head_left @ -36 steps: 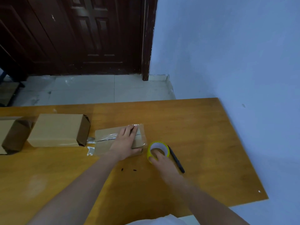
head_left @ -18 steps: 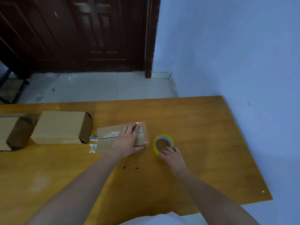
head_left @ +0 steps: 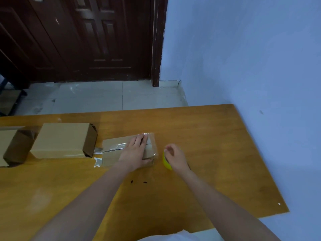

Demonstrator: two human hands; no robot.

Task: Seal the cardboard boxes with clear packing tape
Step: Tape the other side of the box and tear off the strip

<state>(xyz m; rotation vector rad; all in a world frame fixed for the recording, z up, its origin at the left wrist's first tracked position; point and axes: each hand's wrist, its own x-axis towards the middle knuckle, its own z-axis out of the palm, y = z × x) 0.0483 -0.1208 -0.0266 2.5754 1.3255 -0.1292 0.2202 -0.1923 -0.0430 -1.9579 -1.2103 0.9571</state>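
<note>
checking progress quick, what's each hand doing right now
Left hand: open, pressed flat on the taped cardboard box.
Right hand: curled over the yellow tape roll; whether it has a grip cannot be told.

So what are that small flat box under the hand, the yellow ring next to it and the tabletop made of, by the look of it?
The small flat brown box looks like matte cardboard, with glossy clear film, probably plastic tape, glinting along its seam. The yellow ring is likely a tape roll, mostly hidden by the right hand; its material is unclear. The orange-brown tabletop looks like smooth varnished wood or laminate, with a soft sheen.
</note>
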